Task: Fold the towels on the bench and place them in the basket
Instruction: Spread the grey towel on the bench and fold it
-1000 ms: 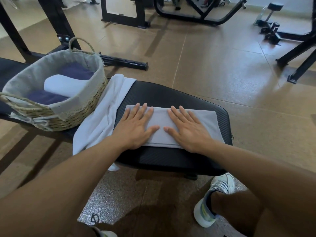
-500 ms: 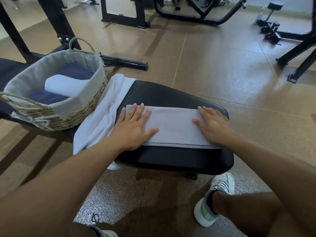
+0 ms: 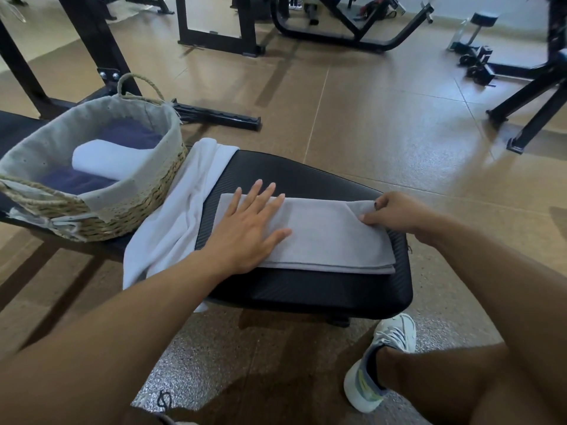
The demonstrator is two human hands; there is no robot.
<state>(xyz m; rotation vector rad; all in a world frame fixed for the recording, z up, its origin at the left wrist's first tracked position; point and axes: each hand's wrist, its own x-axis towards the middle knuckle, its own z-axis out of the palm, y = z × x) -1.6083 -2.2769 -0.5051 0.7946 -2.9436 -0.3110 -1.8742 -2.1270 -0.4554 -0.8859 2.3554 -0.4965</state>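
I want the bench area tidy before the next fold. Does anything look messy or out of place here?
Only the white towel: it lies crumpled and unfolded beside the basket, spilling over the bench edge toward the floor. The grey towel sits flat and square.

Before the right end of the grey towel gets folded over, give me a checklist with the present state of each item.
1. Left hand flat, pressing the grey towel: ok.
2. Right hand pinching the towel's right end: ok, corner lifted.
3. Towel fully on the bench: ok.
4. Near edges of the layers aligned: not ok, a lower layer peeks out.
5. Room in the basket: ok, above the folded towels inside.
6. White towel clear of the fold: ok, beside it.
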